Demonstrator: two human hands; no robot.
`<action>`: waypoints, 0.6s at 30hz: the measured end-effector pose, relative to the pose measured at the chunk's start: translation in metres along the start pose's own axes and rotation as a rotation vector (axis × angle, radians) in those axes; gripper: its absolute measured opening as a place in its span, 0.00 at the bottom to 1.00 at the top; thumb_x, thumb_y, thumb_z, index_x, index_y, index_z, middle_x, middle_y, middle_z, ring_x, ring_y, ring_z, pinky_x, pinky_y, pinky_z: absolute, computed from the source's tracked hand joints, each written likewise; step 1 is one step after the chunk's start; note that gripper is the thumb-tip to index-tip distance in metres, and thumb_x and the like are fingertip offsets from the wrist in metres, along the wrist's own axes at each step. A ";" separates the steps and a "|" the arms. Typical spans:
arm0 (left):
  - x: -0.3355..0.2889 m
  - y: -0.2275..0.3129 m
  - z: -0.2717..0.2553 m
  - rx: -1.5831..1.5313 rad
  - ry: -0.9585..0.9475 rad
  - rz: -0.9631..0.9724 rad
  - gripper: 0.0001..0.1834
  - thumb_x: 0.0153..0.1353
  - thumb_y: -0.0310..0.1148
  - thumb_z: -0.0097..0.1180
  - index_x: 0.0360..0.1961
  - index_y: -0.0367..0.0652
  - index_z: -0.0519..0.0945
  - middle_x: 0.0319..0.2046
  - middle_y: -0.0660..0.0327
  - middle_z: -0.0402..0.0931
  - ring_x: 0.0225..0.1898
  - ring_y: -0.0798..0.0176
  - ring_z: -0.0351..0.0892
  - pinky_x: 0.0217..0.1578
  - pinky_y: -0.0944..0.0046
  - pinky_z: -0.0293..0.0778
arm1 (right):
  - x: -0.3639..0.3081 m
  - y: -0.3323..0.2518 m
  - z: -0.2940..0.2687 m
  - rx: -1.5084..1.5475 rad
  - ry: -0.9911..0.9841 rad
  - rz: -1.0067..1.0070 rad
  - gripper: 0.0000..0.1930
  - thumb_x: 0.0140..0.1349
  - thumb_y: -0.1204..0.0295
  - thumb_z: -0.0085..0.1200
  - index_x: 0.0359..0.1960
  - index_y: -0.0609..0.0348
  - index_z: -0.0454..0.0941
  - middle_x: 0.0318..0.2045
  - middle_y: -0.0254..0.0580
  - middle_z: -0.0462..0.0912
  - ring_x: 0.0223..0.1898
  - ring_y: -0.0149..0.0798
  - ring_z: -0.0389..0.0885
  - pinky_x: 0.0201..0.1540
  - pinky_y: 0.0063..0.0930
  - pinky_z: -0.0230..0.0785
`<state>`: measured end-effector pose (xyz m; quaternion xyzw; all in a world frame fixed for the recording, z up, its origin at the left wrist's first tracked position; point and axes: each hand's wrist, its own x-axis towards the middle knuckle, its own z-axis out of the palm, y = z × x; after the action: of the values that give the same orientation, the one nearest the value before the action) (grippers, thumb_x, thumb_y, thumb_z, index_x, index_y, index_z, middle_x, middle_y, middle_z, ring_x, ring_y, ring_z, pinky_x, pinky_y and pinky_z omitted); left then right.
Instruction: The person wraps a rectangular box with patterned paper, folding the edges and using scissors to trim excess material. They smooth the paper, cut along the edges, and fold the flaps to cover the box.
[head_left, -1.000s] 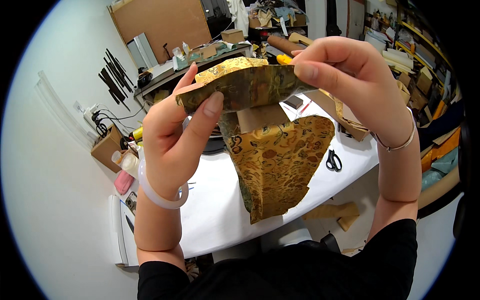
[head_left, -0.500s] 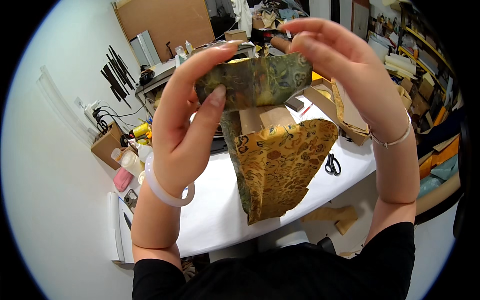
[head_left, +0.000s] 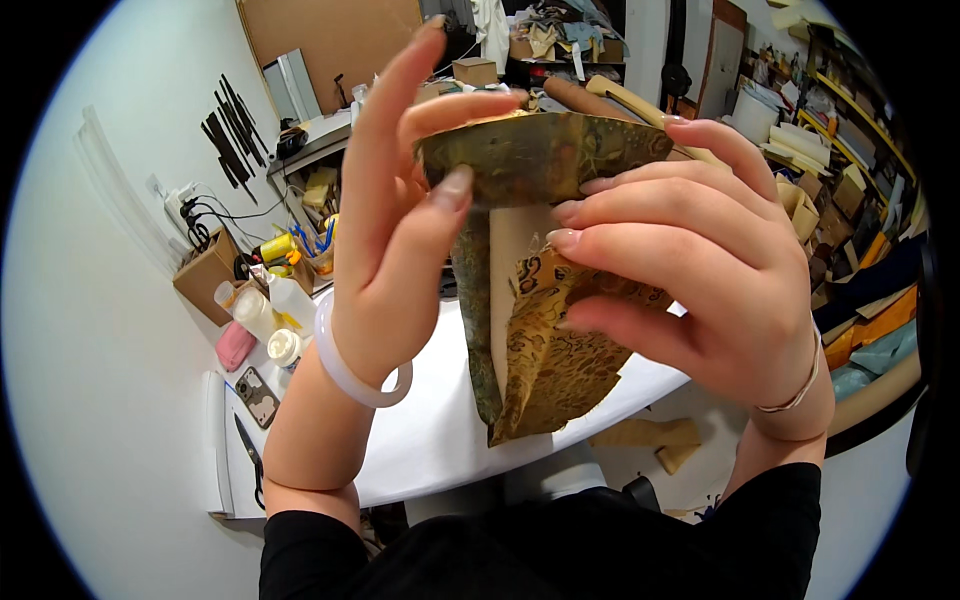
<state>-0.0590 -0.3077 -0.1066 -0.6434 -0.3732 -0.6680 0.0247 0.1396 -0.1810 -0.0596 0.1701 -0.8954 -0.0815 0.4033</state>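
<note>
Patterned cloth [head_left: 520,165] held above the white tabletop [head_left: 415,450]
The left hand [head_left: 390,240] pinches its dark upper band; the right hand [head_left: 705,255] curls around the hanging yellow flap [head_left: 560,375], partly hiding it, its grip unclear. Uneven finger pressure could crease the flap. The jar [head_left: 284,349], phone [head_left: 257,396] and scissors [head_left: 252,458] sit near the left forearm, which might knock them.
</note>
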 end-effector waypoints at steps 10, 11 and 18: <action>-0.058 0.019 0.016 0.576 -0.030 0.332 0.31 0.60 0.28 0.67 0.60 0.41 0.65 0.57 0.46 0.67 0.58 0.50 0.73 0.59 0.53 0.72 | -0.001 -0.003 0.003 -0.027 -0.007 0.015 0.17 0.48 0.72 0.73 0.41 0.51 0.85 0.41 0.34 0.89 0.45 0.40 0.86 0.66 0.45 0.61; -0.056 0.016 0.019 0.565 -0.025 0.299 0.34 0.57 0.25 0.70 0.61 0.41 0.65 0.58 0.47 0.66 0.58 0.50 0.72 0.59 0.54 0.71 | -0.001 -0.002 0.002 -0.009 -0.016 0.024 0.17 0.48 0.73 0.73 0.42 0.52 0.84 0.41 0.34 0.89 0.45 0.40 0.86 0.66 0.45 0.61; -0.040 0.015 0.021 0.424 -0.048 0.198 0.26 0.54 0.19 0.71 0.54 0.38 0.75 0.50 0.50 0.74 0.52 0.54 0.78 0.53 0.59 0.75 | -0.005 -0.001 0.001 0.145 -0.016 0.103 0.23 0.54 0.81 0.70 0.50 0.55 0.73 0.42 0.37 0.89 0.50 0.38 0.86 0.71 0.48 0.57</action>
<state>-0.0270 -0.3254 -0.1375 -0.6731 -0.4407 -0.5534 0.2157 0.1424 -0.1804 -0.0636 0.1521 -0.9096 0.0032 0.3866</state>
